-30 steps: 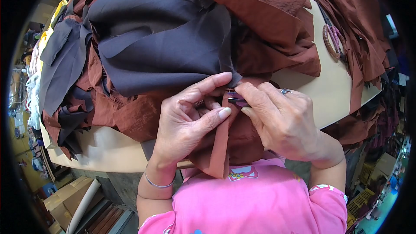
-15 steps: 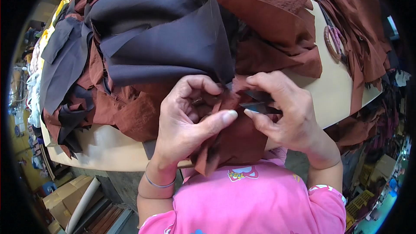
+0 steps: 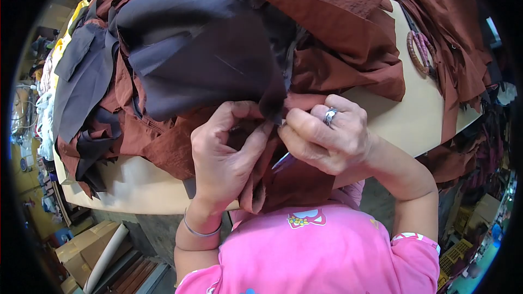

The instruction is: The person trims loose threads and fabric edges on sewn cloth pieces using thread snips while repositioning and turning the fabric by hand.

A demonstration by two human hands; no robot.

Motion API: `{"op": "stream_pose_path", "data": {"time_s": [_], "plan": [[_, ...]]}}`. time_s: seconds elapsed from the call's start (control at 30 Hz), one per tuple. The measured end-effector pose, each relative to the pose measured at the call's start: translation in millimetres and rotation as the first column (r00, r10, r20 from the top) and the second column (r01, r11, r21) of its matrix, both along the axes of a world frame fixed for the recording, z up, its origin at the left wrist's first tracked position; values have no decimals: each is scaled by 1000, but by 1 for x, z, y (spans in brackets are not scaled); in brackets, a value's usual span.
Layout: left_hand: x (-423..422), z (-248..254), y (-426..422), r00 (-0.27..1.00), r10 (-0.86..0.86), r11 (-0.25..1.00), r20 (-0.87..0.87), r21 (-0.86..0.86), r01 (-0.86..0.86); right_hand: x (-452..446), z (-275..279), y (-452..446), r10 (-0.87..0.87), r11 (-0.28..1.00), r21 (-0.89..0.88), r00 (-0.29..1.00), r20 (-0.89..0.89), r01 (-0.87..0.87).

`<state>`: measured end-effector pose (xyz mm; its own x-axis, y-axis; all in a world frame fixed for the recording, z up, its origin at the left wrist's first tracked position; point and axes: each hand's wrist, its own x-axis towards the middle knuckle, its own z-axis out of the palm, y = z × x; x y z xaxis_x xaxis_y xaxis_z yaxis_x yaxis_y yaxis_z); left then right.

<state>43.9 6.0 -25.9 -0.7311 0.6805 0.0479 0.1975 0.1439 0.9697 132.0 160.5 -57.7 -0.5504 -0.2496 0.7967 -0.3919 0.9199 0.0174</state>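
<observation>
My left hand (image 3: 226, 155) is closed, with thumb and forefinger pinching the edge of a dark navy fabric piece (image 3: 207, 65) near its lower corner. Beside it, almost touching, my right hand (image 3: 329, 133) has its fingers curled in and grips the cloth where the dark piece meets reddish-brown fabric (image 3: 305, 99). The blade tip of small thread snips (image 3: 282, 162) pokes out below the curled right fingers; their handle is hidden in the palm. A folded strip of brown fabric (image 3: 253, 193) hangs beneath my left hand, over the table edge.
More brown fabric (image 3: 338, 0) is heaped across the table (image 3: 141, 188). Large scissors (image 3: 418, 51) with wrapped handles lie on the right side. At lower left, a cardboard box (image 3: 90, 250) and a pale tube (image 3: 106, 258) stand on the floor.
The right hand has turned over and closed on the cloth; the snips have swung from between its fingertips to under the hand. The dark fabric's raised corner has come down between the hands.
</observation>
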Motion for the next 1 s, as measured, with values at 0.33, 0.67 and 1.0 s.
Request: {"op": "stream_pose_path", "data": {"time_s": [0.33,0.67,1.0], "plan": [[7,-13,-17,787,-140,970,-601,-243,-13,2,9,-5,30,998,-51,999,40,-28],[9,-25,-20,804,-178,973,-568,-222,58,4,-1,-4,20,998,60,999,51,-23],[7,-47,-40,930,-183,972,-318,-201,122,7,3,-5,13,998,57,998,66,-16]]}}
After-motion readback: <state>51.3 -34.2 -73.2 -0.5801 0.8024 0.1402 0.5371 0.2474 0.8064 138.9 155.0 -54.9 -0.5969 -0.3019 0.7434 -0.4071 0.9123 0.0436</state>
